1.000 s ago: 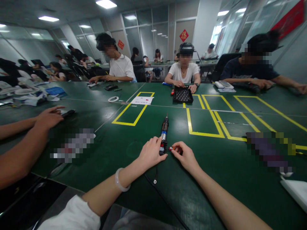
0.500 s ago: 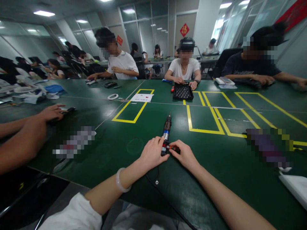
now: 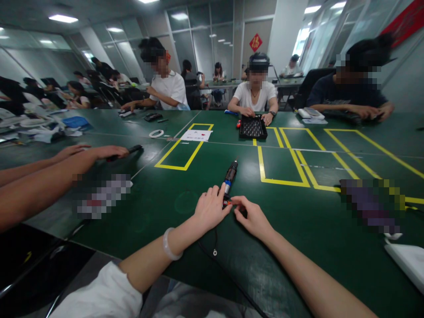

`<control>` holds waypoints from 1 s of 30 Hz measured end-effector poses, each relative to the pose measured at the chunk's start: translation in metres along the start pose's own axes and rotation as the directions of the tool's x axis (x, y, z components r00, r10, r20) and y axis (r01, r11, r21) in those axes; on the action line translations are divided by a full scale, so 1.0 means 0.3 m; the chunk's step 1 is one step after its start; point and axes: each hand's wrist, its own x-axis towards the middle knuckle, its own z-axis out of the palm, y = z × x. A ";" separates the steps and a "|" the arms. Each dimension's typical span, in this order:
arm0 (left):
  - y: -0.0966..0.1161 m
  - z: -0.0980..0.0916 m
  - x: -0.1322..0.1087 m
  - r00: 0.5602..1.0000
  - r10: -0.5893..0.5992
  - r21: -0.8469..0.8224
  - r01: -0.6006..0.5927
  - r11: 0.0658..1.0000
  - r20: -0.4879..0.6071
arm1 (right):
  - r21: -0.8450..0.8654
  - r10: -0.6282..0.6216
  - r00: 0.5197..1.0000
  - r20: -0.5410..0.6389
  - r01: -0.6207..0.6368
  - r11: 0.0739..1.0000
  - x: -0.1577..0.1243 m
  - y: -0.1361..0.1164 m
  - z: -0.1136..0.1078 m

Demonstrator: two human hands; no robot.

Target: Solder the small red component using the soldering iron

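1. The electric screwdriver (image 3: pixel 229 176) lies flat on the green table (image 3: pixel 298 247), just ahead of the person, with its bit end pointing away and a little to the right. Lying flat, the table carries its weight, and both hands are free at its near end.
2. The left hand (image 3: pixel 210 207) is closed over the near end of the tool, fingers draped on top and thumb tucked beside it. I judge this is a steadying hold to stop the barrel rolling.
3. The right hand (image 3: pixel 251 216) has thumb and forefinger pressed together on a small red piece (image 3: pixel 228 202), which touches the tool's near end. The fine pinch suits so small a part. What the piece is cannot be made out.
4. The cord (image 3: pixel 212 240) trails back from the tool between the forearms, slack.
5. The black tray (image 3: pixel 252 128) sits well apart, in front of the person opposite.
6. Change from a second ago: the red piece was held just beside the tool, and now it is against it. The left hand has kept its hold.
7. A co-worker's hand (image 3: pixel 109 152) on the left has slid its dark object (image 3: pixel 134 149) further across the table.
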 end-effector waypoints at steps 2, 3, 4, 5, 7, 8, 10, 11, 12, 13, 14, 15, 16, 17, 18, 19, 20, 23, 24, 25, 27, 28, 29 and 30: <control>-0.009 -0.004 0.002 1.000 0.013 0.018 -0.014 1.000 0.015 | 0.041 0.009 1.000 0.005 -0.009 0.999 -0.001 0.000 0.001; -0.015 -0.007 0.003 1.000 0.020 0.027 -0.020 0.999 0.019 | 0.057 0.009 1.000 0.005 -0.010 0.998 -0.002 0.002 0.002; -0.024 -0.009 0.005 1.000 0.022 0.035 -0.023 0.999 0.019 | 0.067 0.008 1.000 0.007 -0.008 0.998 -0.002 0.004 0.002; -0.035 -0.011 0.008 1.000 0.021 0.043 -0.022 0.999 0.019 | 0.073 0.006 1.000 0.008 -0.006 0.997 -0.003 0.006 0.003; -0.069 -0.012 0.019 1.000 0.001 0.061 -0.002 0.998 0.019 | 0.072 0.003 1.000 0.011 -0.004 0.997 -0.003 0.010 0.002; -0.092 -0.010 0.028 1.000 -0.017 0.073 0.016 0.997 0.020 | 0.067 0.002 1.000 0.012 -0.002 0.998 -0.004 0.010 0.001; -0.152 -0.005 0.054 0.998 -0.061 0.100 0.059 0.993 0.023 | 0.057 0.000 1.000 0.016 -0.001 0.998 -0.003 0.010 -0.001; -0.187 -0.002 0.070 0.996 -0.085 0.113 0.082 0.990 0.024 | 0.051 -0.001 1.000 0.018 0.000 0.999 -0.003 0.010 -0.002; -0.225 0.000 0.087 0.993 -0.111 0.126 0.107 0.986 0.025 | 0.043 -0.003 1.000 0.021 0.002 0.999 -0.002 0.010 -0.002; -0.266 0.003 0.107 0.990 -0.140 0.136 0.135 0.981 0.028 | 0.033 -0.006 1.000 0.022 0.006 0.999 -0.002 0.010 -0.003; -0.307 0.006 0.127 0.985 -0.170 0.143 0.164 0.976 0.033 | 0.022 -0.011 1.000 0.023 0.010 1.000 -0.002 0.011 -0.002; -0.350 0.008 0.147 0.978 -0.202 0.148 0.194 0.970 0.040 | 0.012 -0.015 1.000 0.023 0.015 1.000 -0.001 0.012 -0.001; -0.392 0.010 0.168 0.971 -0.235 0.154 0.225 0.962 0.046 | 0.003 -0.020 1.000 0.023 0.020 1.000 -0.001 0.013 -0.001; -0.434 0.013 0.188 0.963 -0.266 0.160 0.255 0.953 0.049 | -0.004 -0.023 0.999 0.024 0.023 1.000 0.000 0.014 0.000; -0.476 0.016 0.207 0.955 -0.293 0.169 0.280 0.945 0.053 | -0.010 -0.025 0.999 0.027 0.025 1.000 0.000 0.015 0.001; -0.517 0.018 0.226 0.947 -0.317 0.180 0.303 0.936 0.055 | -0.014 -0.026 0.999 0.032 0.026 1.000 0.001 0.015 0.001; -0.557 0.021 0.244 0.938 -0.341 0.192 0.325 0.926 0.056 | -0.020 -0.025 0.999 0.038 0.026 0.999 0.001 0.014 0.001; -0.666 0.023 0.291 0.915 -0.399 0.224 0.376 0.899 0.064 | -0.042 -0.025 0.998 0.054 0.027 0.999 0.001 0.011 -0.002; -0.696 0.023 0.303 0.909 -0.412 0.228 0.388 0.893 0.068 | -0.047 -0.025 0.998 0.058 0.028 0.999 0.001 0.010 -0.003; -0.720 0.023 0.312 0.903 -0.423 0.230 0.399 0.888 0.069 | -0.050 -0.026 0.998 0.060 0.029 0.998 0.001 0.009 -0.004; -0.750 0.022 0.323 0.899 -0.435 0.230 0.412 0.882 0.057 | -0.051 -0.027 0.998 0.061 0.030 0.998 0.001 0.007 -0.006; -0.754 0.023 0.324 0.900 -0.433 0.228 0.414 0.881 0.040 | -0.052 -0.027 0.998 0.062 0.030 0.998 0.001 0.007 -0.006; -0.752 0.024 0.323 0.905 -0.424 0.226 0.410 0.884 0.016 | -0.053 -0.027 0.998 0.061 0.030 0.998 0.001 0.007 -0.006; -0.744 0.026 0.320 0.911 -0.411 0.223 0.404 0.887 -0.012 | -0.054 -0.027 0.998 0.062 0.030 0.998 0.001 0.006 -0.007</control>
